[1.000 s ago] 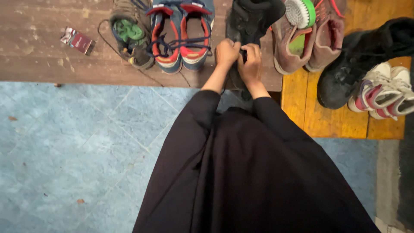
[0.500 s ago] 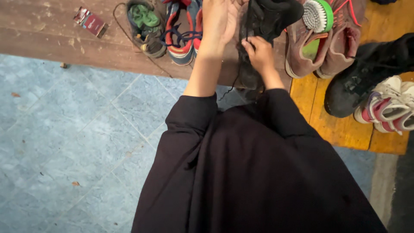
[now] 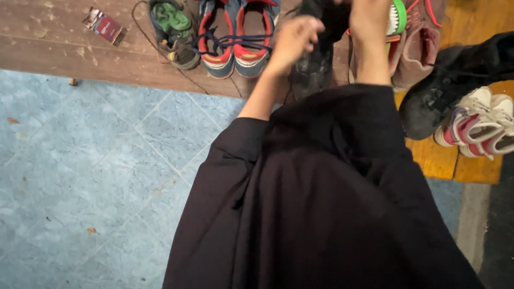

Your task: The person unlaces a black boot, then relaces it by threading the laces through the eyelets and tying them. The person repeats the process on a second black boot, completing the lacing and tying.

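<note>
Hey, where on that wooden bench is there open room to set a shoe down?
Bare plank lies left of the small red packet and along the front edge below the green-lined shoe. From the red-and-blue sneakers rightward it is crowded, both hands on the black shoe.

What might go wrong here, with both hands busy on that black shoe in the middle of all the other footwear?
The black shoe sits near the front edge of the wooden bench, so a tug from the left hand or right hand might tip it onto the tiled floor. The green brush rests on the pinkish shoes right beside the right hand and may get knocked off. Loose laces across the red-and-blue sneakers could snag.
</note>
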